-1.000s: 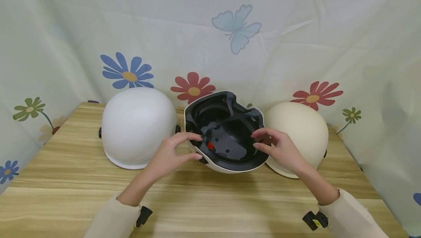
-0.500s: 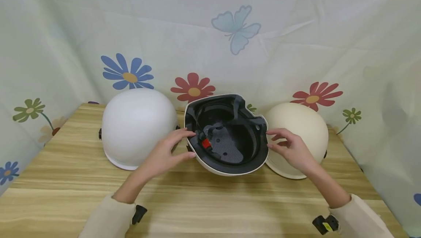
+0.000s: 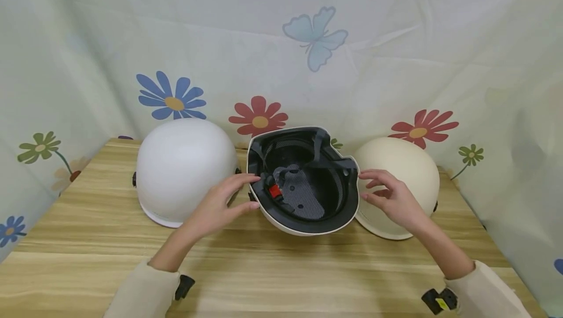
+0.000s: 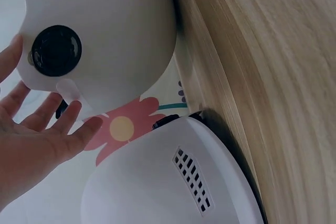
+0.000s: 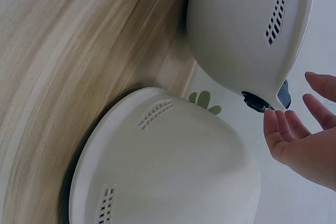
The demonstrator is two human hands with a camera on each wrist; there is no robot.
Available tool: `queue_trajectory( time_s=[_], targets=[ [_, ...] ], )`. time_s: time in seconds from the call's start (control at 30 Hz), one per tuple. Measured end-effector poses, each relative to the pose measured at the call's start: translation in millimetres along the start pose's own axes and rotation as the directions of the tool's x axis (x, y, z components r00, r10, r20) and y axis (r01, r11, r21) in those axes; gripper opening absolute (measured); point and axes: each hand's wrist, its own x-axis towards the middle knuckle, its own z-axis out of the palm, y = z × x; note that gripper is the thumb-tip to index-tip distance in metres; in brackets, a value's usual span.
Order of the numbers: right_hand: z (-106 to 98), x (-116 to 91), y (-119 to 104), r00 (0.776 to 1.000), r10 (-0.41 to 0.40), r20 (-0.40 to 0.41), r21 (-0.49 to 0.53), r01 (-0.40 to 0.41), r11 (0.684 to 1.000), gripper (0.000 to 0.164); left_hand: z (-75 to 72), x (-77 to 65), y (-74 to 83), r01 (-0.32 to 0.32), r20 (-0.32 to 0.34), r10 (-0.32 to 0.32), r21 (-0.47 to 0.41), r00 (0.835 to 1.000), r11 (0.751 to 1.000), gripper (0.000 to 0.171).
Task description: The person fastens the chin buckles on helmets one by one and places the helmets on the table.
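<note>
An upturned helmet [image 3: 286,229] with a black padded inside lies in the middle of the table. Inside it are dark straps [image 3: 317,148] and a red buckle piece [image 3: 275,191]. My left hand [image 3: 215,206] is at its left rim, thumb and fingers spread. In the left wrist view the fingertips touch the rim beside a round black knob [image 4: 56,51]. My right hand [image 3: 393,201] is at the right rim with loosely bent fingers. The right wrist view has its fingertips [image 5: 271,121] at the rim's corner, beside a black fitting [image 5: 255,102].
A white helmet [image 3: 184,166] stands dome up on the left, close to my left hand. A cream helmet [image 3: 409,171] stands dome up on the right, behind my right hand. The wooden table [image 3: 281,269] ends at a flowered curtain [image 3: 211,39].
Both hands have moved outward, the right one from over the helmet's inside to its right rim. The middle helmet has turned slightly and settled a little lower.
</note>
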Motion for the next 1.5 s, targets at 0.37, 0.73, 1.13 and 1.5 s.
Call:
queue_trajectory(
  time_s=[0.37,0.73,1.13,1.5],
  targets=[
    [17,-1,-32,0.989,-0.086,0.123,0.086,0.076,0.993,0.037,8.0,2.8,7.4,0.061,-0.059,-0.062,-0.016,0.996,0.998,0.048],
    [50,2,-49,0.961,-0.141,0.238,0.069,0.128,0.989,0.044,17.4,6.0,11.7,0.109,-0.128,-0.113,-0.032,0.985,0.993,0.049],
    [56,1,-42,0.955,-0.125,0.269,0.009,0.128,0.992,0.039,22.2,7.0,13.6,0.123,-0.135,-0.127,-0.036,0.983,0.992,0.046],
    [56,3,-42,0.943,-0.219,0.249,0.033,0.218,0.975,0.039,23.4,5.1,9.9,0.072,-0.154,-0.086,-0.093,0.984,0.993,0.055]
  ],
)
